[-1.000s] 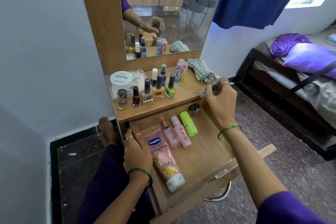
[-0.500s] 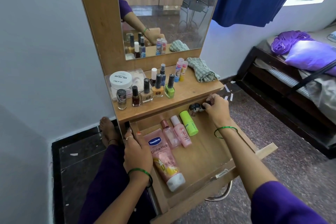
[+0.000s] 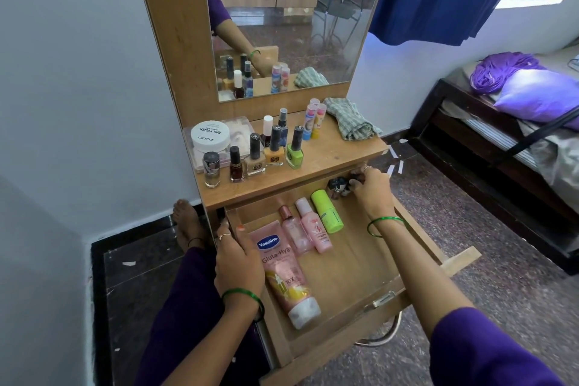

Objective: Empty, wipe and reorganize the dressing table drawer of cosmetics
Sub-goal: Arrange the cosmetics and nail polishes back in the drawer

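The wooden drawer stands pulled out under the dressing table top. In it lie a pink Vaseline tube, two pink bottles and a green bottle. A few small dark bottles stand in the drawer's back right corner. My right hand is at that corner, fingertips pinching a small dark bottle beside them. My left hand grips the drawer's left wall, thumb inside.
On the table top stand a row of nail polish bottles, a white jar on a clear box, lip balm sticks and a checked cloth. A bed is at the right. My foot rests by the table's left.
My right hand came down from the table top edge into the drawer's back right corner with the small bottle. The left hand has stayed on the drawer wall.
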Motion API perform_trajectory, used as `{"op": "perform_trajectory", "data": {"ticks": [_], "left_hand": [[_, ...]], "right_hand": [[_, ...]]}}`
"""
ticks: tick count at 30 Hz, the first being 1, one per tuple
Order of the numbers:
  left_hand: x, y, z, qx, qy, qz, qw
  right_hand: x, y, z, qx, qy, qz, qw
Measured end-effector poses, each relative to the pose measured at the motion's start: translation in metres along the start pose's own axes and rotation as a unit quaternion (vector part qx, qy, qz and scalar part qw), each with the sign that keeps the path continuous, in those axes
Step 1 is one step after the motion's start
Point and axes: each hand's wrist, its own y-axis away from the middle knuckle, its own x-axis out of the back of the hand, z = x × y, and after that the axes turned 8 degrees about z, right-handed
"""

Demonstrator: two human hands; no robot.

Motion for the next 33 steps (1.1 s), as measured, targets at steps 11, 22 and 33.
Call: {"op": "perform_trajectory", "data": {"ticks": [11, 22, 33], "left_hand": [[0.002, 0.003, 0.004, -0.004, 0.001, -0.006, 1.000], [0.005, 0.005, 0.007, -0.005, 0.009, -0.007, 1.000], [0.005, 0.003, 0.008, -0.005, 0.017, -0.005, 1.000]], "right_hand": [[0.031, 0.008, -0.032, 0.081, -0.036, 0.169, 0.982], [0.022, -0.036, -0.105, 0.231, -0.002, 0.033, 0.972], [0.022, -0.042, -0.099, 0.218, -0.014, 0.072, 0.973]]}}
